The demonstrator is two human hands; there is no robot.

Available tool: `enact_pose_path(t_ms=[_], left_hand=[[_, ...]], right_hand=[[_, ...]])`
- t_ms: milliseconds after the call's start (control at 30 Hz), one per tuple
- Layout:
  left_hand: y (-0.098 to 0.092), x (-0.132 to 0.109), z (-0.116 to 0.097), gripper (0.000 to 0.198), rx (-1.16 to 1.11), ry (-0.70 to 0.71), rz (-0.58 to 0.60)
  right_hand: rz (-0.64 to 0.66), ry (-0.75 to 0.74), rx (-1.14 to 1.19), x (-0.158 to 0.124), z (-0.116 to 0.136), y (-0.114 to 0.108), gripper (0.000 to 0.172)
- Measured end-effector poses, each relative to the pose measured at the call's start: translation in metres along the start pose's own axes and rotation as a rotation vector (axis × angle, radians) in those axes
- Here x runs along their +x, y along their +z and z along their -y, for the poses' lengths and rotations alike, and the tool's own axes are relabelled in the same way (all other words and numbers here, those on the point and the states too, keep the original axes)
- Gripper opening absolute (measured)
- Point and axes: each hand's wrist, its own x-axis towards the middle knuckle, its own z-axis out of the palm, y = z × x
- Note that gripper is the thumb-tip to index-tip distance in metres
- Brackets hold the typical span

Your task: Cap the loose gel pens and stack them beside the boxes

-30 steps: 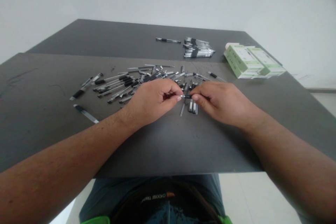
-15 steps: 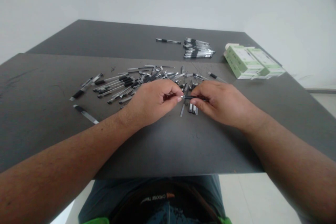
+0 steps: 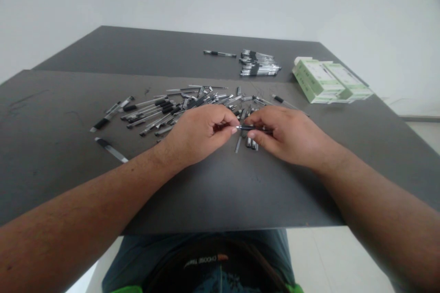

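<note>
A pen with a black grip [image 3: 246, 127] lies level between my two hands, above the table. My left hand [image 3: 206, 132] pinches its silvery tip between thumb and forefinger. Wrapped round the barrel from the other side, my right hand [image 3: 287, 135] hides the rear part of the pen. Below and behind the hands spreads a loose pile of pen parts [image 3: 165, 110], clear barrels with black grips among caps and refills. A few white-ended pieces [image 3: 251, 143] lie under the right fingers.
Farther back on the dark table [image 3: 154, 50] is a row of assembled pens [image 3: 259, 64], with a single pen [image 3: 220, 54] to its left. Green and white boxes [image 3: 323, 80] stand at the right. Two pen pieces [image 3: 112, 150] [image 3: 103, 122] lie near my left forearm.
My right thumb and fingers have shifted slightly left along the pen's grip. The left hand keeps its pinch on the tip, and the pile looks unchanged.
</note>
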Motion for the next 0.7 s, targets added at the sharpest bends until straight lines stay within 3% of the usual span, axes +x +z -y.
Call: enact_pose_path(t_ms=[100,200,367,533,700], left_hand=[[0.0005,-0.0004,-0.0001,0.015,0.001,0.013,-0.005],[0.0007,-0.0006,-0.0003,0.015,-0.004,0.026,-0.012],[0.0002,-0.0002,-0.0012,0.015,0.004,0.012,0.014],[0.0009,-0.0008,0.0,0.016,-0.008,0.031,-0.001],[0.0009,-0.0001,0.0028,0.019,0.01,0.018,0.05]], right_hand=[[0.0,0.002,-0.016,0.0006,0.0011,-0.0011,0.008],[0.021,-0.025,-0.003,0.0013,0.0021,-0.0024,0.016],[0.019,-0.024,-0.02,0.001,0.0014,-0.0025,0.011],[0.019,-0.039,-0.04,0.0003,0.0014,-0.0015,0.017],[-0.012,-0.028,-0.031,-0.0008,0.0023,0.0015,0.014]])
